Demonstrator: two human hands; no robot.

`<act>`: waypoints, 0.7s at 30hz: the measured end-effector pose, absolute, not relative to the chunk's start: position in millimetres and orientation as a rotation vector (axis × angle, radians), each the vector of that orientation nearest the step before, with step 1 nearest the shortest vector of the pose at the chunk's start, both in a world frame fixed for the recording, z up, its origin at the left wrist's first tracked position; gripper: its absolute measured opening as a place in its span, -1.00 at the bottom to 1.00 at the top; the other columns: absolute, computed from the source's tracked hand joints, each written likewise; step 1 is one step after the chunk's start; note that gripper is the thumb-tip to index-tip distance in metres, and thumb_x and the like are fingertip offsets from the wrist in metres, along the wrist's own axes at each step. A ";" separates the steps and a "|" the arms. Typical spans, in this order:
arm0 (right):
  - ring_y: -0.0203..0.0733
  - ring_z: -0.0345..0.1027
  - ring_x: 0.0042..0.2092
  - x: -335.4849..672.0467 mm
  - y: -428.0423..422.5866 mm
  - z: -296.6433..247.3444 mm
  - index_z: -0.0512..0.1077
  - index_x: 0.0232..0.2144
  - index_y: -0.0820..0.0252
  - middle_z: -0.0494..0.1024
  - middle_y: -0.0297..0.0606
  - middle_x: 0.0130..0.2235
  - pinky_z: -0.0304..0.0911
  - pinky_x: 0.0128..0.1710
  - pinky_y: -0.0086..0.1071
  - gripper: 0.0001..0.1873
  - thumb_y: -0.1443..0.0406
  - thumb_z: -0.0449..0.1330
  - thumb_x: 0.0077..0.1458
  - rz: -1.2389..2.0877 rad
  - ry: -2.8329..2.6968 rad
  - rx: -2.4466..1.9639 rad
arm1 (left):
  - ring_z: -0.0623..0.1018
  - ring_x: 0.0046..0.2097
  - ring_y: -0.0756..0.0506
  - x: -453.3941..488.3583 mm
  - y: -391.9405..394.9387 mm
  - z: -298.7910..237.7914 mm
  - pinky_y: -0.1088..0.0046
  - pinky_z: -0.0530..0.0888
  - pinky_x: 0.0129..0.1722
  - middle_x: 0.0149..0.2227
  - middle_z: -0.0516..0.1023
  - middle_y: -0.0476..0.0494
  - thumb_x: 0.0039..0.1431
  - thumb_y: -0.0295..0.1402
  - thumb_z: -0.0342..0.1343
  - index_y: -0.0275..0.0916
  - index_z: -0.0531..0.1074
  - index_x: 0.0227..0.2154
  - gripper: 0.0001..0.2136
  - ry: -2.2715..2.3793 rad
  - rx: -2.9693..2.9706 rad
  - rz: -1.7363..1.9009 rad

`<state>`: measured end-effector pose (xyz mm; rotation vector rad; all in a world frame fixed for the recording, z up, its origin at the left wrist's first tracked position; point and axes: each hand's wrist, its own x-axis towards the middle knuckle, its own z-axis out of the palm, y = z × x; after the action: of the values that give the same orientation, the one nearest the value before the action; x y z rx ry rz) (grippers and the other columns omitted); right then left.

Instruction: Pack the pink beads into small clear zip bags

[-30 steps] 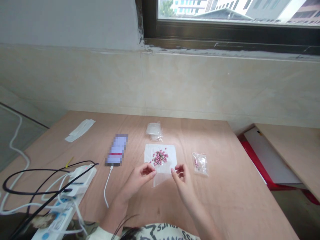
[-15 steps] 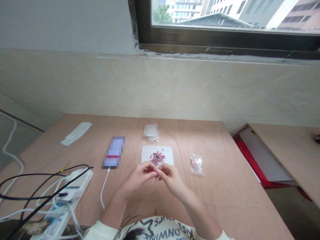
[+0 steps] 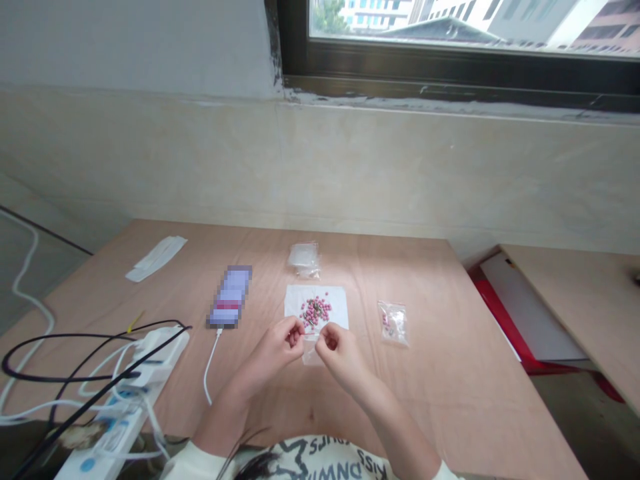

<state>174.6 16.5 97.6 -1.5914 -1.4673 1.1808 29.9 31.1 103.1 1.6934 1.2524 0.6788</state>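
Note:
My left hand [image 3: 284, 339] is closed in a pinch just in front of the white sheet [image 3: 293, 300]. Facing it a short gap away, my right hand [image 3: 336, 343] is pinched too. A thin reddish strand [image 3: 310, 334] seems to run between the fingertips; its ends are hidden in the fingers. Pink beads [image 3: 316, 311], with some dark or metallic small pieces among them, lie in a loose pile on the sheet beyond my hands. Below the fingers shows a clear plastic piece [image 3: 313, 355], possibly a small bag.
A clear bag with pink beads [image 3: 393, 325] lies to the right. Behind the sheet are clear plastic bags [image 3: 304, 259]. A phone [image 3: 230, 297] on a white cable, a white packet [image 3: 157, 259] and a power strip [image 3: 145, 380] with tangled cords occupy the left.
My hands have parted from fingertip contact, opening a small gap with the thin strand across it. The view has tilted slightly, and more of the bead pile shows.

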 end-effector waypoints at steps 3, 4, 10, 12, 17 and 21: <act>-0.37 0.08 -0.56 171.9 17.8 100.8 0.15 -0.65 0.20 0.20 -0.43 -0.63 -0.03 -0.57 -0.50 -0.88 0.38 -0.04 -0.13 1.215 -1.488 -1.499 | 0.33 -0.46 0.05 35.7 30.8 110.6 0.56 0.32 -0.46 -0.43 0.30 0.02 -0.07 -0.47 -0.04 -0.23 0.27 -0.26 -0.77 1.189 1.676 0.627; -0.37 0.08 -0.56 172.0 18.4 101.7 0.15 -0.64 0.19 0.21 -0.43 -0.63 -0.03 -0.57 -0.50 -0.88 0.37 -0.04 -0.12 1.224 -1.494 -1.475 | 0.33 -0.46 0.04 36.9 31.5 112.4 0.56 0.32 -0.45 -0.39 0.31 0.00 -0.07 -0.47 -0.03 -0.22 0.24 -0.19 -0.70 1.161 1.673 0.608; -0.39 0.02 -0.59 181.0 22.5 103.3 0.08 -0.72 0.18 0.14 -0.45 -0.68 -0.12 -0.60 -0.50 -0.84 0.42 -0.02 -0.22 1.106 -1.519 -1.604 | 0.32 -0.42 0.02 37.3 42.4 117.8 0.54 0.29 -0.43 -0.41 0.30 -0.01 -0.13 -0.60 -0.12 -0.22 0.32 -0.25 -0.66 1.209 1.785 0.593; -0.39 0.04 -0.59 181.2 22.4 101.2 0.12 -0.70 0.19 0.16 -0.44 -0.67 -0.11 -0.60 -0.50 -0.86 0.41 -0.01 -0.20 1.103 -1.521 -1.625 | 0.30 -0.45 0.03 39.8 44.3 118.1 0.55 0.27 -0.45 -0.45 0.29 0.01 -0.14 -0.61 -0.13 -0.24 0.35 -0.30 -0.68 1.216 1.811 0.605; -0.36 0.10 -0.57 172.8 20.3 88.8 0.24 -0.59 0.21 0.26 -0.39 -0.62 -0.06 -0.58 -0.49 -0.90 0.34 -0.01 -0.10 1.173 -1.578 -1.574 | 0.30 -0.47 0.03 41.2 42.6 114.7 0.55 0.28 -0.46 -0.47 0.28 0.02 -0.12 -0.59 -0.12 -0.24 0.37 -0.33 -0.71 1.226 1.831 0.651; -0.38 0.07 -0.60 171.3 19.6 78.2 0.16 -0.70 0.20 0.20 -0.43 -0.68 -0.09 -0.60 -0.50 -0.83 0.36 -0.01 -0.13 1.159 -1.497 -1.639 | 0.33 -0.45 0.04 29.9 38.0 111.3 0.53 0.31 -0.42 -0.38 0.31 -0.02 -0.07 -0.60 -0.17 -0.19 0.38 -0.27 -0.66 1.236 1.868 0.585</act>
<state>171.3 19.6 78.2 -1.6390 -1.4968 1.1590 29.9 38.0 111.3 1.8684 1.2359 0.5851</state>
